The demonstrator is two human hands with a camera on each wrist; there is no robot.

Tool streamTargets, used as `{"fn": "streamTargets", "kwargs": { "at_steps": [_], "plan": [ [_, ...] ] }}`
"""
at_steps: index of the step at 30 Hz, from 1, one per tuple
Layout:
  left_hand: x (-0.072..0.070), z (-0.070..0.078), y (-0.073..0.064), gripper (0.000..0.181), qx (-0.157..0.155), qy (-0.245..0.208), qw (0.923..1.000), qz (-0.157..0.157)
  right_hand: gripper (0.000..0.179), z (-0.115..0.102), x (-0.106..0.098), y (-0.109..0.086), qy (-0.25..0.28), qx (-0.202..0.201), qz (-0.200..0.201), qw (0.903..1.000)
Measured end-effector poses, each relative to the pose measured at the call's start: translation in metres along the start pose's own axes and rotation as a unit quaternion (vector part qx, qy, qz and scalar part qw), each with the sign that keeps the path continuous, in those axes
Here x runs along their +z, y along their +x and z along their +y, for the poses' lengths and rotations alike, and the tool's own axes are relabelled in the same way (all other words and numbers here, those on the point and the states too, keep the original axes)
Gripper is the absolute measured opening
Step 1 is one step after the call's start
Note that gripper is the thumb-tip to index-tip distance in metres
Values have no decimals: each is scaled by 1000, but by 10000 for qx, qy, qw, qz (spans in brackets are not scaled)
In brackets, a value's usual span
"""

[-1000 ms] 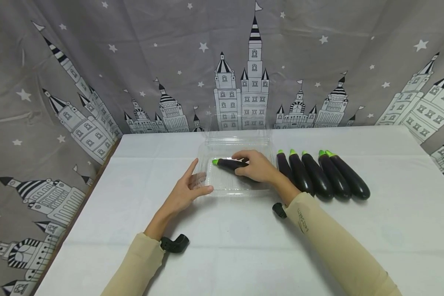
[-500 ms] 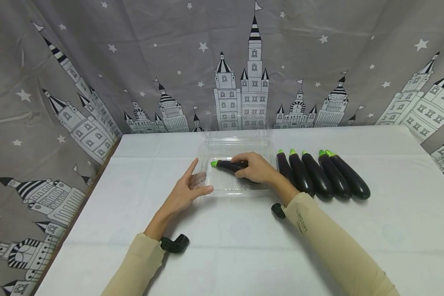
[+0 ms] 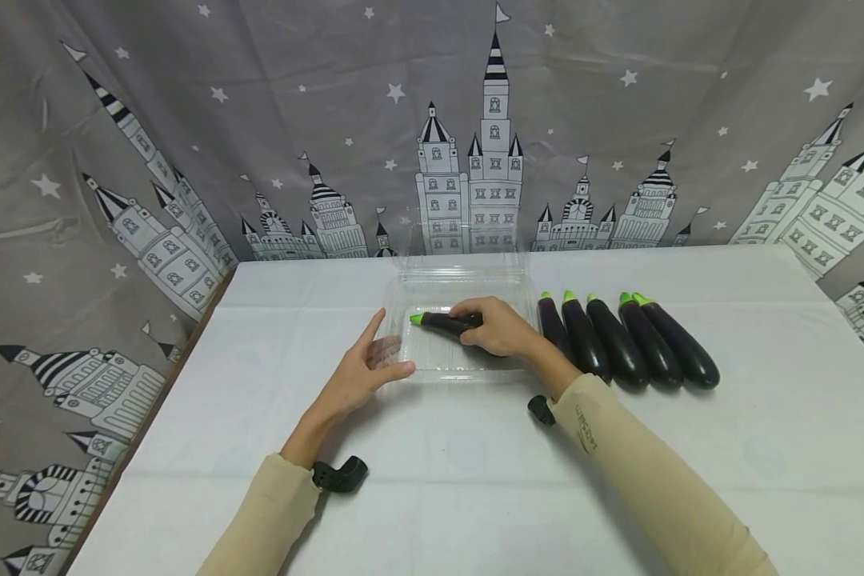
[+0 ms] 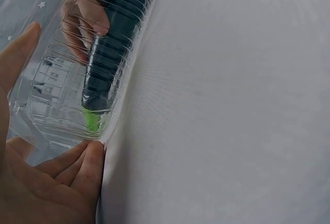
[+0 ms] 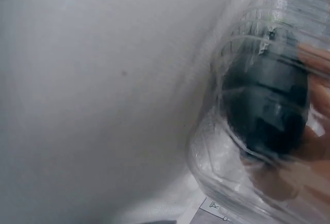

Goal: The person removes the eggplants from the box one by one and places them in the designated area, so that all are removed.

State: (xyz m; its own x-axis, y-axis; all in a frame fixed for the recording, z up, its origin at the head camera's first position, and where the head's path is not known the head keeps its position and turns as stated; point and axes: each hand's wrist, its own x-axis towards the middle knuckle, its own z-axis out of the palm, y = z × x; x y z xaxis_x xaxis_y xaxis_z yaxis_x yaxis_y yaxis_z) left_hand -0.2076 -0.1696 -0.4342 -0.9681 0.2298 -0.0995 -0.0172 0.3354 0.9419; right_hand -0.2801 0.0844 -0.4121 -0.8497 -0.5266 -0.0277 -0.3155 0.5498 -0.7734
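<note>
A dark purple eggplant (image 3: 441,322) with a green stem end lies in a clear plastic clamshell container (image 3: 432,374), stem pointing left. My right hand (image 3: 502,328) grips it round the middle from above, thumb on the near side. Through the container's ribbed wall, the left wrist view shows the eggplant (image 4: 105,69) sloping down to its stem. Its rounded thick end is what the right wrist view shows, blurred. At the container's left side my left hand (image 3: 353,376) is spread, its fingers and thumb extended, touching the side and lower edge.
Several more eggplants (image 3: 619,344) lie side by side just right of the container, stems away from me. The container's clear lid (image 3: 464,240) stands raised at the back. Behind the white-covered table (image 3: 432,480) hangs a grey castle-print curtain (image 3: 295,96).
The eggplant's stem end shifted slightly left and down into the container during the first half second, with the right hand still holding it. Since then almost nothing has moved. The left hand stays put.
</note>
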Motion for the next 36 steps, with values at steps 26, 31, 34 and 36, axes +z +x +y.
{"fn": "streamTargets", "kwargs": {
  "at_steps": [26,31,34,36],
  "plan": [
    [-1,-3,1,101,-8,-47,10000,-15,43,-1,0,-1,61,-23,65,10000],
    [-1,-2,2,101,2,-54,10000,-21,43,-4,0,-3,162,14,91,9998],
    [-1,-2,1,101,3,-92,10000,-23,43,-4,-1,-4,237,4,120,9996],
    [-1,-1,1,101,3,-128,9999,-34,43,-4,-1,-3,282,-10,153,9995]
  ]
}}
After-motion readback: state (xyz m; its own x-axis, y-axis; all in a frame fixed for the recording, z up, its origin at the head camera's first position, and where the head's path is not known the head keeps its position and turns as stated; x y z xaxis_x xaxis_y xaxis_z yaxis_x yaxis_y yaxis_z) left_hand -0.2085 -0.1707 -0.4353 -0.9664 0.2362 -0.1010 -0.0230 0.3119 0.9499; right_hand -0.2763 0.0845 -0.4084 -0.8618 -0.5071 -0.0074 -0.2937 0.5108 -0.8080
